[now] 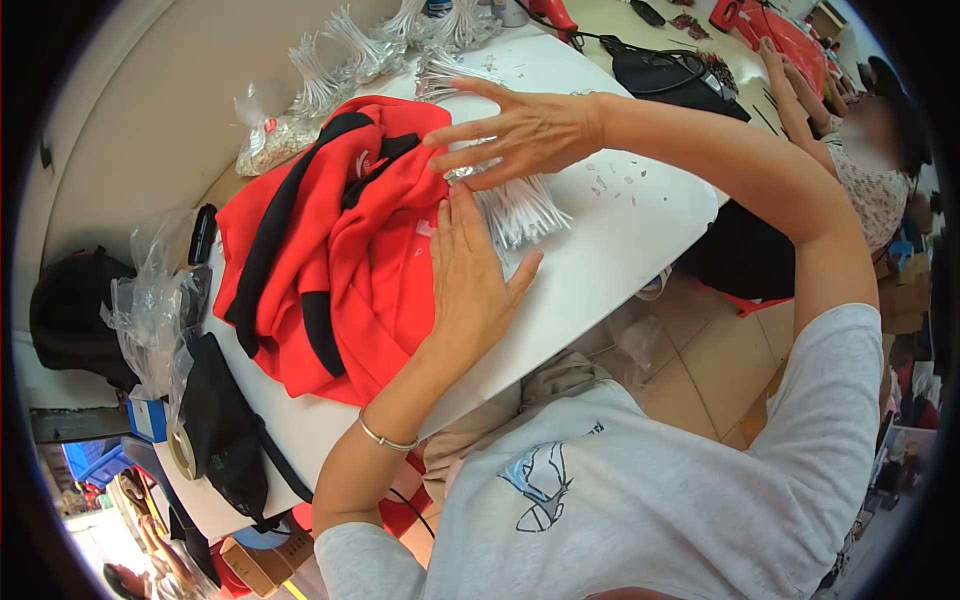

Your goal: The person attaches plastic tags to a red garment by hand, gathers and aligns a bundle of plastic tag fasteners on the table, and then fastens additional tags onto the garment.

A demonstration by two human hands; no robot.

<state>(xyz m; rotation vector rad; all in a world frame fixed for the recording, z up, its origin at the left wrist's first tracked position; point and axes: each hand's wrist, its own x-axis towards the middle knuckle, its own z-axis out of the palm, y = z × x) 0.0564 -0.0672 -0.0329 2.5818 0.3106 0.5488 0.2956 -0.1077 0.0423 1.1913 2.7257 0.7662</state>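
Note:
A red garment with black stripes (345, 260) lies in a loose heap on the white table. My left hand (465, 275), with a bangle on its wrist, rests at the garment's right edge, fingers stretched out and thumb apart. Above it, my right hand (530, 135) is open, its fingers spread toward the cloth. A bundle of thin white wires (525, 215) lies between and beneath my hands, its left end partly hidden by them. Neither hand is closed around anything.
More wire bundles (370, 50) line the table's back by a bag of small parts (275, 135). Clear plastic bags (155, 310), a tape roll (183, 452) and a black cloth item (225, 430) sit leftward. Another person (870, 160) sits at right.

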